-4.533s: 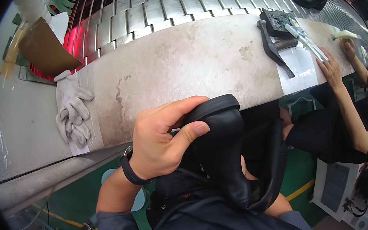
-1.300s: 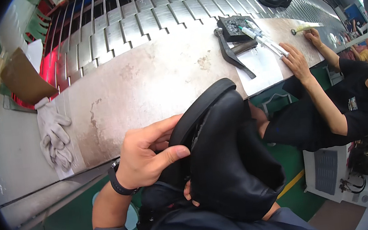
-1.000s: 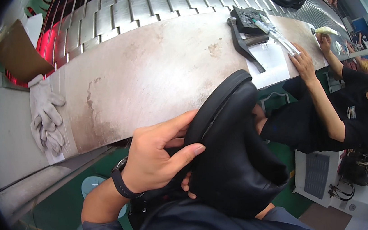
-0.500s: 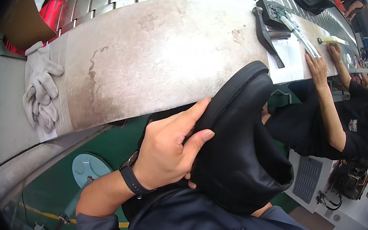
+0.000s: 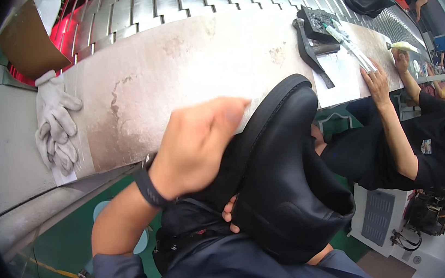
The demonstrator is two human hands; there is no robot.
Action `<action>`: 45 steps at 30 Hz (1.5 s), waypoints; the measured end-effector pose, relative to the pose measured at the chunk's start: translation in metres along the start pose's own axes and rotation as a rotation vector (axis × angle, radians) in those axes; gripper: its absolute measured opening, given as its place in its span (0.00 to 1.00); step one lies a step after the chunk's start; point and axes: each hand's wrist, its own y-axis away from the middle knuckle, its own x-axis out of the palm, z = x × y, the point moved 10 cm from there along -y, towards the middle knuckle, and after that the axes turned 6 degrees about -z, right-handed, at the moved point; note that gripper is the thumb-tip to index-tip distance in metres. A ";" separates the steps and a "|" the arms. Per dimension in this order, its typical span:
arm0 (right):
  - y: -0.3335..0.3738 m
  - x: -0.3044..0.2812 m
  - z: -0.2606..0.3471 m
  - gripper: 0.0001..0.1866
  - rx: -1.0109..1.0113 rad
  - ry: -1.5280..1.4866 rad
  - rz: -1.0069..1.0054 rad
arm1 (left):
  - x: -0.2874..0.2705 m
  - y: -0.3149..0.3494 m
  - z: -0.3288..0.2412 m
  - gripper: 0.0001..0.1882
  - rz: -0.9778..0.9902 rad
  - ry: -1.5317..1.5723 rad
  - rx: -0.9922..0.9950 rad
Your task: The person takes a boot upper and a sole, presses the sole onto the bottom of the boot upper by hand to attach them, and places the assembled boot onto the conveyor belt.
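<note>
Head | 1 black boot (image 5: 293, 180) before torso, near surface (image 5: 157, 91) | right hand (image 5: 230, 215) grips it, mostly hidden behind | left hand (image 5: 193, 148) blurred beside sole (image 5: 266, 106), can't tell open/closed | 1 hammer (image 5: 309, 55), 2 overlapping gloves (image 5: 58, 116) on surface

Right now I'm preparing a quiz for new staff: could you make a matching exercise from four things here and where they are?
1. black leather boot
2. pale grey fabric gloves
3. dark curved hammer-like tool
4. black wrist strap

A. overlapping a white sheet
B. around the left wrist
C. supported by the right hand
D. toward the worktop's left end

Pairs: 1-C, 2-D, 3-A, 4-B
</note>
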 end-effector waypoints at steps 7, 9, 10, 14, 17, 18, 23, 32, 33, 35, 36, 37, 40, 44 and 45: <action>0.008 0.024 0.025 0.40 -0.131 0.061 -0.083 | 0.041 -0.034 0.004 0.33 0.091 0.524 -0.167; 0.012 0.035 0.038 0.40 -0.165 0.111 -0.099 | 0.043 -0.028 -0.002 0.32 0.024 0.562 -0.177; 0.014 0.041 0.043 0.40 -0.176 0.135 -0.104 | 0.042 -0.027 0.002 0.32 0.032 0.552 -0.181; 0.019 0.050 0.056 0.41 -0.198 0.192 -0.121 | 0.045 -0.022 0.010 0.31 0.064 0.348 -0.142; 0.030 0.058 0.066 0.42 -0.223 0.250 -0.113 | 0.028 -0.014 -0.019 0.30 0.027 0.204 -0.015; 0.032 0.060 0.070 0.42 -0.223 0.266 -0.112 | 0.024 -0.015 -0.026 0.30 0.044 0.151 0.017; 0.026 0.037 0.064 0.37 -0.304 0.185 -0.035 | 0.011 -0.029 -0.064 0.31 0.090 0.414 0.014; 0.042 0.012 0.052 0.22 -0.363 0.440 -0.346 | 0.006 -0.020 -0.085 0.35 0.181 0.307 0.124; 0.048 0.011 0.065 0.22 -0.373 0.485 -0.356 | 0.006 -0.021 -0.088 0.35 0.178 0.304 0.136; 0.049 0.008 0.099 0.24 -0.409 0.596 -0.395 | -0.011 -0.027 -0.092 0.36 0.012 0.247 0.193; 0.045 0.007 0.114 0.26 -0.435 0.639 -0.431 | -0.020 -0.031 -0.085 0.41 -0.066 0.214 0.180; 0.044 0.006 0.130 0.29 -0.461 0.683 -0.469 | -0.028 -0.034 -0.081 0.44 -0.110 0.242 0.138; 0.032 -0.005 0.154 0.24 -0.987 0.443 -0.738 | -0.028 -0.029 -0.093 0.48 -0.113 0.389 0.015; 0.045 0.086 0.182 0.31 -1.466 0.687 -0.675 | -0.024 -0.049 -0.123 0.51 -0.095 0.114 0.412; 0.036 0.100 0.187 0.33 -1.545 0.788 -0.675 | -0.030 -0.065 -0.124 0.49 -0.121 0.043 0.428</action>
